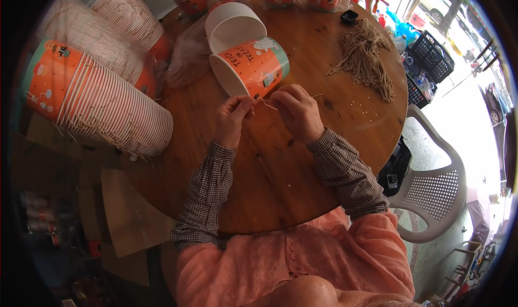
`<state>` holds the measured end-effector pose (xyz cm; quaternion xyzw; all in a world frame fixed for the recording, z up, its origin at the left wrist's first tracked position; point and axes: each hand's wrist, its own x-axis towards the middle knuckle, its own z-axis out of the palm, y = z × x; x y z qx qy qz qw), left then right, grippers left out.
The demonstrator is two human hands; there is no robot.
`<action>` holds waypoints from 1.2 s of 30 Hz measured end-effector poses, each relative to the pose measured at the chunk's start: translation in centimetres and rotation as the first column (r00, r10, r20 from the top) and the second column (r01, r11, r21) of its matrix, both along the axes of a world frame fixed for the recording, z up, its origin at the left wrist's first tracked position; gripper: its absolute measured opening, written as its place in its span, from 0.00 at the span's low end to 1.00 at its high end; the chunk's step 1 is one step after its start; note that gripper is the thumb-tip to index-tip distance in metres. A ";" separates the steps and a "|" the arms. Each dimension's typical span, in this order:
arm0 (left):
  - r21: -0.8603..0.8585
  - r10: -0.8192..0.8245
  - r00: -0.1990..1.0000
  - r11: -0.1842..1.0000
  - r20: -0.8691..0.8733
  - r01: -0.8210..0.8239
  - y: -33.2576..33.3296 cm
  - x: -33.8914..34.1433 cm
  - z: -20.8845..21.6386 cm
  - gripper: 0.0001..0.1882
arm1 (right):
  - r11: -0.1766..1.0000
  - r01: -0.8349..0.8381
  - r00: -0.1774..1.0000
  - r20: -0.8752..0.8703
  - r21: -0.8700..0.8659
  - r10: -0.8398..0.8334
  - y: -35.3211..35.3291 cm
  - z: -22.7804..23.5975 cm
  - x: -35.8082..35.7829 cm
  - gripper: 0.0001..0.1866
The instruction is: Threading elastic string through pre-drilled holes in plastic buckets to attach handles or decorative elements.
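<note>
Just in front of an orange paper bucket (251, 66) lying on its side, both my hands pinch a thin beige string (264, 101). My left hand (233, 118) is closed, thumb against forefinger, on one part of it. My right hand (299, 112) curls round another part, and a loose end sticks out on its far side. Whether the string is fixed to the bucket at its rim I cannot tell. Behind the orange bucket lies a second bucket (234, 29), its white inside showing.
A bundle of beige strings (367, 56) lies at the table's (345, 112) right. To the left rests a long nested stack of orange buckets (102, 99), with strings hanging from it. More stacks in clear plastic stand behind. A white plastic chair (431, 191) is at my right.
</note>
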<state>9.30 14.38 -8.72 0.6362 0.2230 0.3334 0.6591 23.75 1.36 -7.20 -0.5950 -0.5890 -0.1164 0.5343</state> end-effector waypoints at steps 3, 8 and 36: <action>-0.332 -0.141 0.977 0.925 0.162 0.188 0.2 -0.1 0.3 0.10 | 0.999 0.005 0.985 0.170 -0.037 0.002 0.1 -0.2 -0.1 0.07; -0.125 -0.182 0.982 0.975 0.049 0.187 -0.7 0.3 -0.1 0.09 | 0.997 -0.071 0.990 0.120 -0.034 0.075 0.0 0.1 -0.5 0.09; 0.049 0.014 0.999 0.999 -0.051 -0.011 -2.0 1.2 -1.1 0.05 | 0.981 -0.098 0.950 -0.309 -0.169 0.041 0.2 -1.5 -1.2 0.06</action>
